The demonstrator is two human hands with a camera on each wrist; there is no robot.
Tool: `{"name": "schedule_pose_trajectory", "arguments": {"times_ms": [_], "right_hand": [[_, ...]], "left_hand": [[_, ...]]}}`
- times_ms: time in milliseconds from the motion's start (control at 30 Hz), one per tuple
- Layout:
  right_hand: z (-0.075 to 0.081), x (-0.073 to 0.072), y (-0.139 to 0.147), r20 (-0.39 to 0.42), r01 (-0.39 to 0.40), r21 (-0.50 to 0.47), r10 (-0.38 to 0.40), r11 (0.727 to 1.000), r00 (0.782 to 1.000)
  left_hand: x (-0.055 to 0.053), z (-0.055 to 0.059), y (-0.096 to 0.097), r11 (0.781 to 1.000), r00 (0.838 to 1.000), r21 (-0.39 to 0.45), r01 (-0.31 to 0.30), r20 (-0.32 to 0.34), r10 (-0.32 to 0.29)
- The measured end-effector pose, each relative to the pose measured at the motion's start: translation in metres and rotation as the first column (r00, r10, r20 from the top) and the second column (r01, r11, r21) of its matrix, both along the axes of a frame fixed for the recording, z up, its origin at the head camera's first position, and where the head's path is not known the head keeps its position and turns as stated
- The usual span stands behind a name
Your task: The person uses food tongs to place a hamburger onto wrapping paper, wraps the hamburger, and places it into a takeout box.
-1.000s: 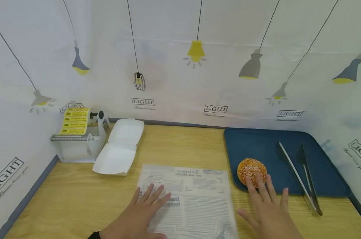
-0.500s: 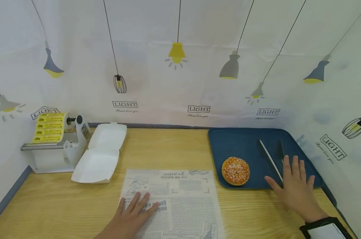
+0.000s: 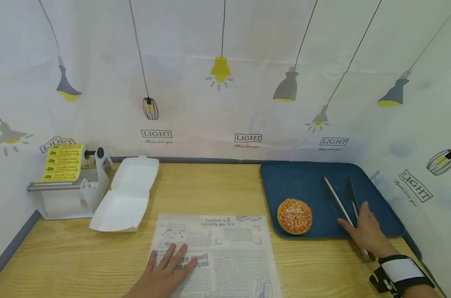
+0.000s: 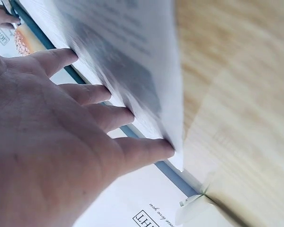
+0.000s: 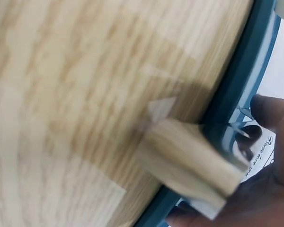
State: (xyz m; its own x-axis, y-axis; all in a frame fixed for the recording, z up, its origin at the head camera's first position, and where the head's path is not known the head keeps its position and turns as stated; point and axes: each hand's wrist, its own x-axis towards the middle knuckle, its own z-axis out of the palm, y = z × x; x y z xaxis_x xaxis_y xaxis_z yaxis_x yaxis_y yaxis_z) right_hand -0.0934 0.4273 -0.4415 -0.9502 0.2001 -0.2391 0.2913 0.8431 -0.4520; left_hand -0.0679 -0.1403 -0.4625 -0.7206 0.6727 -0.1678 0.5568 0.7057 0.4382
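Observation:
Spread fingers of my left hand (image 3: 165, 269) rest on a printed newspaper-style paper sheet (image 3: 240, 265), its corner lifting slightly in the left wrist view. My right hand (image 3: 372, 236) reaches over metal tongs (image 3: 338, 200), thumb on one side and fingers on the other. The tongs lie on a blue tray (image 3: 285, 176), their joined end past its front edge. In the right wrist view, the blurred tongs end (image 5: 189, 165) sits between thumb and fingers, which stand wide apart; contact is hard to make out. A sesame bun (image 3: 294, 216) lies on the tray, left of the tongs.
An unfolded white takeaway box (image 3: 121, 207) lies at the back left. Beside it stands a label dispenser (image 3: 68, 198) with a roll of yellow labels (image 3: 63, 163). A lamp-patterned backdrop (image 3: 195, 82) borders the wooden table (image 3: 210, 186) behind and at the sides.
My right hand has moved from in front of the bun rightward to the tongs, then lowered over them. The left hand stays on the paper. The head view has swung right.

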Motion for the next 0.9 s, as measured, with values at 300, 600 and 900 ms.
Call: {"name": "schedule_pose_trajectory", "arguments": {"times_ms": [300, 600, 900], "right_hand": [[-0.002, 0.001, 0.001, -0.048, -0.034, 0.026, 0.036, 0.999, 0.998], [0.034, 0.026, -0.015, -0.092, 0.058, -0.161, -0.073, 0.985, 0.993], [0.038, 0.060, -0.039, 0.136, 0.038, -0.605, 0.056, 0.796, 0.989]], "left_hand": [[0.001, -0.001, 0.002, 1.000, 1.000, -0.023, -0.011, -0.006, 0.010], [0.001, -0.003, 0.001, 1.000, 1.000, -0.024, -0.019, -0.006, 0.019], [0.000, -0.005, 0.001, 1.000, 1.000, 0.004, -0.008, -0.022, 0.008]]}}
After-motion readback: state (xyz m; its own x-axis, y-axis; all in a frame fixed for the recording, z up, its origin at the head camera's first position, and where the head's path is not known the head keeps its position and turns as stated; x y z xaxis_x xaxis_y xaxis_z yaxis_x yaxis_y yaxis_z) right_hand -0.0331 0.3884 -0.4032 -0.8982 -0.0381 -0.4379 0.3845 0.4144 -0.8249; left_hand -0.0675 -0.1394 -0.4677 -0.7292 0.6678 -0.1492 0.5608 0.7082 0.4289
